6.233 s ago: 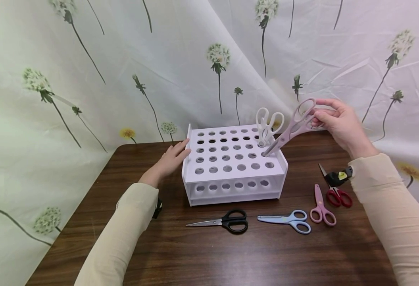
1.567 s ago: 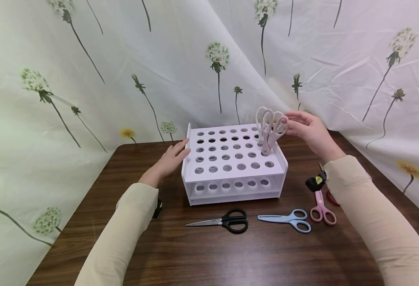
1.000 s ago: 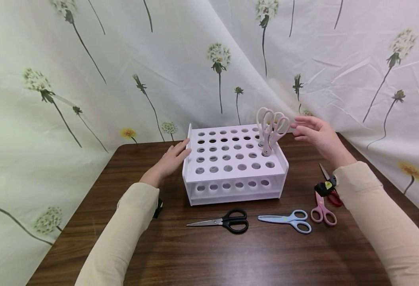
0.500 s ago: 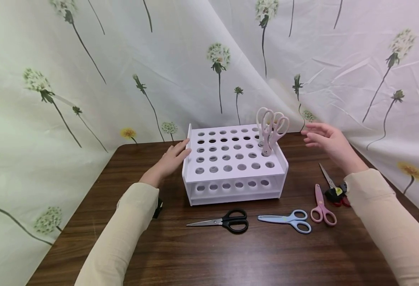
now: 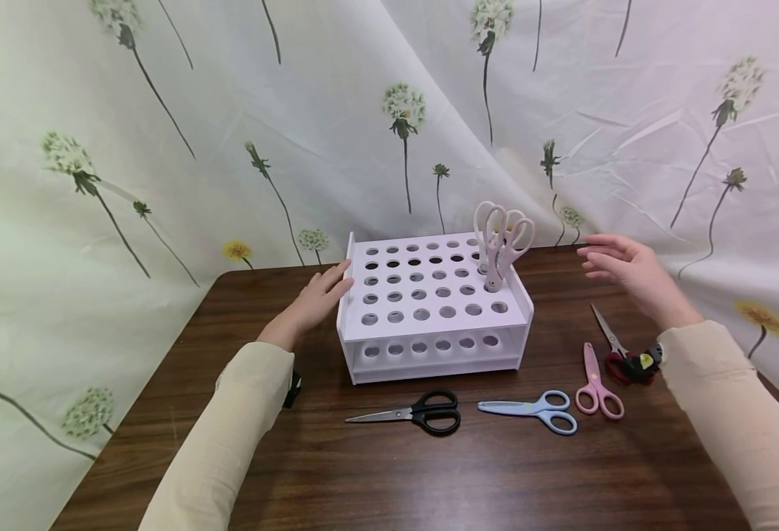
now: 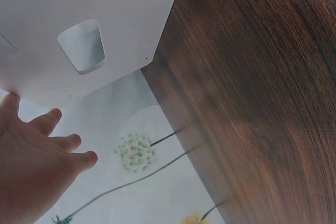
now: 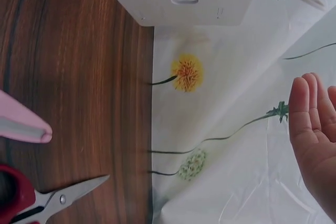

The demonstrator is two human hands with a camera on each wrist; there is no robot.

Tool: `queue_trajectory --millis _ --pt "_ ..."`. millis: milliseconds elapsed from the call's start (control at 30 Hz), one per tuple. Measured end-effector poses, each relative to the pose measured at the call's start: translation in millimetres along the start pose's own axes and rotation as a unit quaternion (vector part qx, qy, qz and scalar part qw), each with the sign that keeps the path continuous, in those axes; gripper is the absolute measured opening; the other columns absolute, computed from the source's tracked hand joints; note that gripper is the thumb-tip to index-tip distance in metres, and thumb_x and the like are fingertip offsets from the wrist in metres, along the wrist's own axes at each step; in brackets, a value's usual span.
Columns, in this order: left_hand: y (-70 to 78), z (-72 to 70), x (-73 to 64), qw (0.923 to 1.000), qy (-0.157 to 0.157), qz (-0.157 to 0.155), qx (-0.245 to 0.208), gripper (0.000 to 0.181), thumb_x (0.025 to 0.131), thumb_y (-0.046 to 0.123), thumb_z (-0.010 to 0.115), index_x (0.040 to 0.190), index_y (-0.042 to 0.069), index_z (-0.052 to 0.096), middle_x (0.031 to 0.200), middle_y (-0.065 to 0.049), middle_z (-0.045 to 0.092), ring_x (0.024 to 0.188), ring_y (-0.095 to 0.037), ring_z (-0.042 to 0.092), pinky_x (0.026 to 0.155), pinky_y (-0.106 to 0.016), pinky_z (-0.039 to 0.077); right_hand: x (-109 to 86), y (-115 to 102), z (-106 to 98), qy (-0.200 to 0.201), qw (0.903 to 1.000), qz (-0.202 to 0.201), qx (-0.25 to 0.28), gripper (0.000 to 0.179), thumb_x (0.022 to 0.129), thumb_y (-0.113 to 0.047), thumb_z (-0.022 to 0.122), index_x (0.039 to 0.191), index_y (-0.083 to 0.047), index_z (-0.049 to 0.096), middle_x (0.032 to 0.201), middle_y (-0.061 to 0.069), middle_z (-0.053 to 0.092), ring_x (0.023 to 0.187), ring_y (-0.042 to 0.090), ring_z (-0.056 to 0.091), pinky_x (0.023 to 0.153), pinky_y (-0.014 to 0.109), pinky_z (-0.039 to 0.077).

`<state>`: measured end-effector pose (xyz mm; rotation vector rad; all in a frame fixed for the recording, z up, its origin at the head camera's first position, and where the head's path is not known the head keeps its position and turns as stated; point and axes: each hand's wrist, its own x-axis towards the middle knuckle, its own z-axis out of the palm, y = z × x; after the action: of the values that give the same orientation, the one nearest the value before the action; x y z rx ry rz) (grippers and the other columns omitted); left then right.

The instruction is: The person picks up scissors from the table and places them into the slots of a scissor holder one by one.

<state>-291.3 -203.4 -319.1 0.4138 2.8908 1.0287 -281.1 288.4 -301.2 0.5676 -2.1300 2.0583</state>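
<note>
Standing handles-up in holes near two o'clock on the white rack (image 5: pixel 429 330) are white scissors (image 5: pixel 483 254) and lilac scissors (image 5: pixel 493 271). The left hand (image 5: pixel 315 296), fingers extended, touches its nine o'clock side; the right hand (image 5: pixel 635 274), fingers relaxed and free, hovers well apart near three. Black scissors (image 5: pixel 420 414) lie at six; blue scissors (image 5: pixel 534 408), their yellow mark unreadably small, at five; pink scissors (image 5: pixel 594 381) at four; red scissors (image 5: pixel 612 338) just past three.

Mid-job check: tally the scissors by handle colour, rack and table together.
White scissors: 1, in the rack
Pink: 2, pale pink scissors in the rack, deeper pink scissors on the table
Black scissors: 1
Blue scissors: 1
Red scissors: 1
Total: 6
</note>
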Motion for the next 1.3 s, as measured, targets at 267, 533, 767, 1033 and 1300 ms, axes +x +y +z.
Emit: queue_trajectory --millis 267,533,767,1033,1300 --pt "0.8 -0.1 -0.3 1.0000 -0.001 -0.001 -0.006 0.058 0.098 0.047 0.029 0.149 0.022 0.018 0.152 -0.008 0.015 0.136 -0.038 -0.004 0.104 -0.056 -0.002 -7.3 2 -12 0.010 0.9998 0.008 -0.018 0.023 0.092 -0.003 0.054 0.114 -0.011 0.054 0.098 -0.004 0.066 0.084 0.011 0.062 0.071 0.023 0.051" --pt "1.7 -0.5 -0.7 1.0000 -0.003 0.001 -0.009 0.058 0.098 0.047 0.030 0.149 0.022 0.017 0.152 -0.008 0.015 0.136 -0.037 -0.005 0.104 -0.056 -0.002 -15.8 6 -21 0.011 0.9999 0.007 -0.005 0.023 0.092 0.000 0.053 0.110 -0.013 0.055 0.096 -0.004 0.067 0.083 0.010 0.063 0.070 0.023 0.051" --pt "1.6 -0.4 -0.8 1.0000 -0.005 -0.001 -0.008 0.058 0.098 0.048 0.029 0.149 0.022 0.017 0.152 -0.008 0.015 0.136 -0.037 -0.005 0.104 -0.057 -0.001 -19.1 12 -27 0.009 1.0000 0.001 -0.004 0.022 0.091 0.001 0.054 0.107 -0.013 0.057 0.096 -0.003 0.067 0.082 0.010 0.062 0.070 0.024 0.051" --pt "1.8 -0.1 -1.2 0.9999 -0.006 -0.005 -0.014 0.059 0.098 0.048 0.030 0.149 0.023 0.017 0.152 -0.007 0.015 0.136 -0.036 -0.005 0.104 -0.056 -0.001 -23.0 19 -34 -0.006 0.9996 0.019 0.021 0.025 0.090 0.005 0.053 0.106 -0.015 0.058 0.096 -0.005 0.067 0.082 0.009 0.063 0.070 0.021 0.051" --pt "1.7 -0.1 0.1 0.9999 -0.004 -0.004 -0.013 0.058 0.098 0.047 0.030 0.149 0.023 0.017 0.152 -0.007 0.015 0.136 -0.037 -0.005 0.104 -0.057 0.000 -29.0 22 -41 0.000 0.9982 0.056 -0.021 0.025 0.091 0.000 0.055 0.106 -0.020 0.056 0.095 -0.011 0.066 0.080 0.006 0.063 0.068 0.019 0.050"
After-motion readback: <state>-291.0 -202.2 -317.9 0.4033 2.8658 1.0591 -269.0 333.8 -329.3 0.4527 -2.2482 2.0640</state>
